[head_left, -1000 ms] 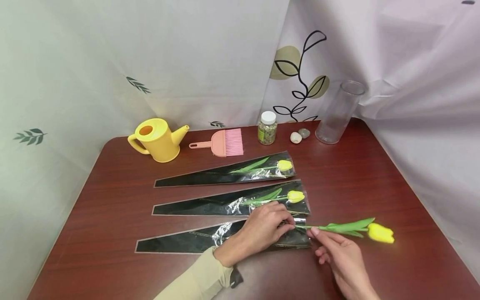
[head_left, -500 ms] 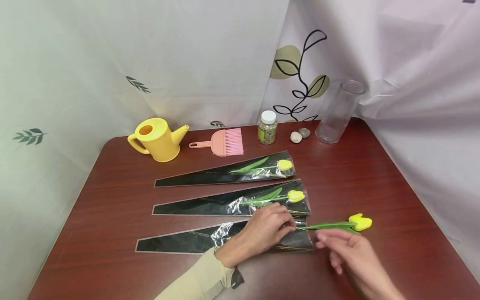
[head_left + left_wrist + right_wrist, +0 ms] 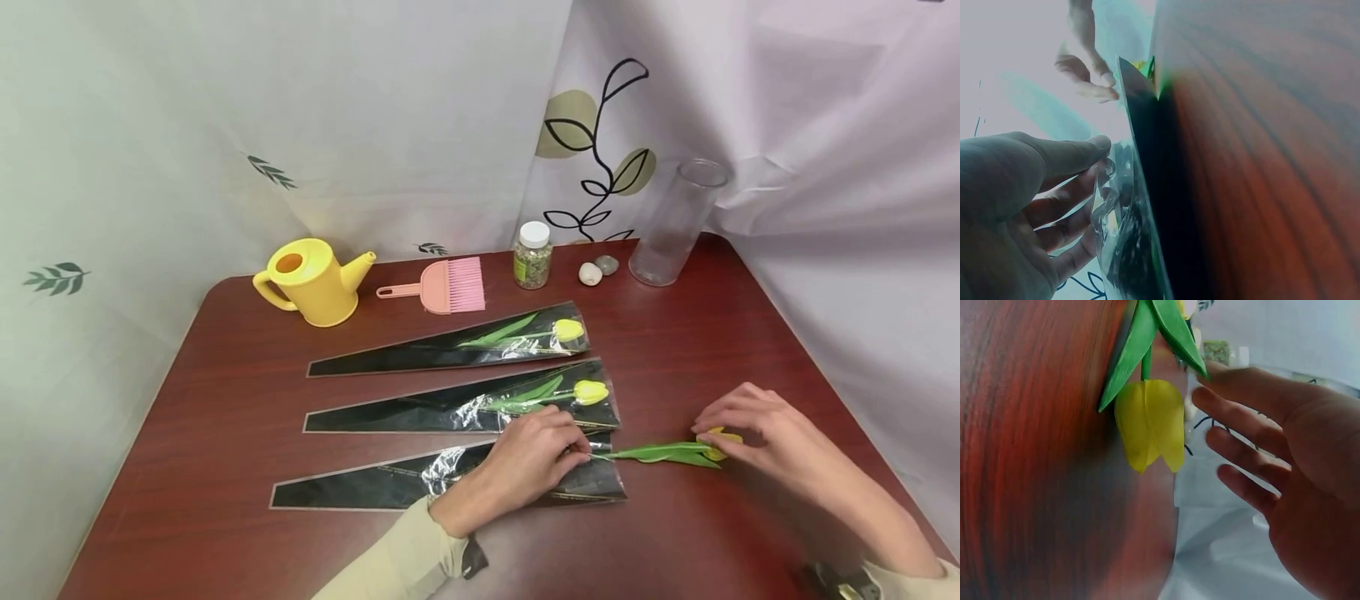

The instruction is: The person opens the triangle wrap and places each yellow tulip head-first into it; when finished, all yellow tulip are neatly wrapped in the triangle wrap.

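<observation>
My left hand point(image 3: 534, 450) pinches the see-through film at the wide mouth of the nearest black flower sleeve point(image 3: 360, 489). In the left wrist view its thumb and fingers meet on the crinkled film point(image 3: 1124, 219). A yellow tulip point(image 3: 667, 452) with green leaves lies with its stem end inside that mouth, its bloom out to the right. Over the bloom hovers my right hand point(image 3: 776, 437), fingers bent and apart. From the right wrist, the bloom point(image 3: 1149, 422) shows beside the loosely spread fingers, with a gap between. The stem tip is hidden by my left hand.
Two more black sleeves, the middle one point(image 3: 405, 417) and the far one point(image 3: 397, 358), each hold a yellow tulip. Along the back stand a yellow watering can point(image 3: 318, 287), a pink brush with dustpan point(image 3: 442, 286), a jar point(image 3: 532, 262), stones point(image 3: 590, 273) and a tall vase point(image 3: 671, 229).
The tulip has slid left, further into the sleeve's mouth. My right hand has let go of the stem and moved right to the bloom. My left hand stays in place.
</observation>
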The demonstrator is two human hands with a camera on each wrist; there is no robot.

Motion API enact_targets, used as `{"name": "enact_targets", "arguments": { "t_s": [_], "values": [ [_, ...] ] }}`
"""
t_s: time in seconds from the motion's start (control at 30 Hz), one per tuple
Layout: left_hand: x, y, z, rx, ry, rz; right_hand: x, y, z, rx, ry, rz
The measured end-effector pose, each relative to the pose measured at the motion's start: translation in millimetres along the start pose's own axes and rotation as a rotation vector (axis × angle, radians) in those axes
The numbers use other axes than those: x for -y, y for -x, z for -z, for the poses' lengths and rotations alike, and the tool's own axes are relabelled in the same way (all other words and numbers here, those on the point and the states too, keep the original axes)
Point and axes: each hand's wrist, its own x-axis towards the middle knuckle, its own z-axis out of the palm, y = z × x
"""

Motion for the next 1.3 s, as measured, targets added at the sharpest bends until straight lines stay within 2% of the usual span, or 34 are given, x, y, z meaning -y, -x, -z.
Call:
{"name": "enact_targets", "arguments": {
  "t_s": [0.27,0.63,0.8,0.9,1.2,1.3],
  "values": [
    [-0.4,-1.1,0.2,-0.012,-0.005,-0.013,-6.5,0.4,-8.3,0.081,-0.018,0.092],
    [-1.9,-1.5,2.4,-0.008,-0.013,-0.007,-8.2,-1.2,-16.5,0.109,0.023,0.157],
    [-1.9,-1.5,2.5,-0.006,-0.014,-0.004,-4.9,-6.0,-19.0,0.077,0.001,0.200],
    [-1.9,-1.4,2.3,-0.012,-0.008,-0.005,4.4,-12.8,-23.1,0.045,-0.005,0.211],
    [-1.8,-1.3,1.3,-0.045,0.027,-0.007,42.2,-36.5,-55.9,-0.097,-0.002,0.256],
    [-1.9,-1.3,1.0,-0.048,0.032,-0.007,48.5,-39.3,-63.1,-0.075,-0.009,0.226]
  ]
}}
